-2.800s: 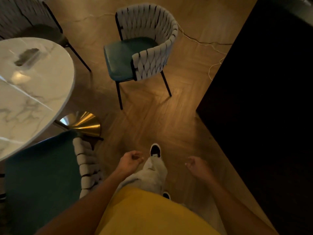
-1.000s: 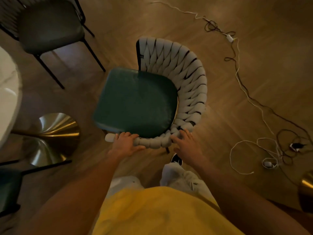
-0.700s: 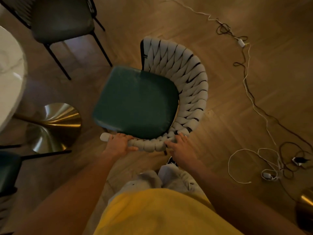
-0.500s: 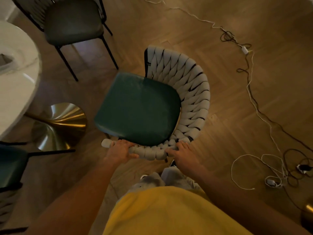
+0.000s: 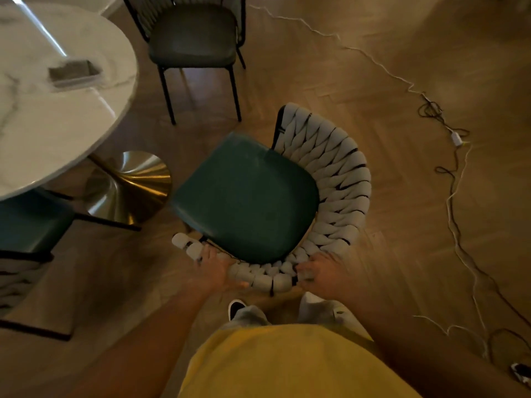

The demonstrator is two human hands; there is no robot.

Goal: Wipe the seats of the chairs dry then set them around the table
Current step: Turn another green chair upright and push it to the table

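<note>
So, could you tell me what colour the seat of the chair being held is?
Dark teal green seat, seen in the head view.

Chair seat [image 5: 244, 193] smooth green leather-like; backrest [image 5: 339, 179] woven cloth; table [image 5: 57, 110] glossy marble; floor [image 5: 373, 81] wood.

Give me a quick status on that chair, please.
Left hand and right hand grip woven backrest. Green-seat chair short of table. Gold base ahead.

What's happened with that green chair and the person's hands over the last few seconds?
Both hands were empty; since then the left hand and right hand have taken hold of the green chair by its woven back and brought it nearer the marble table. The dark chair stays put.
</note>
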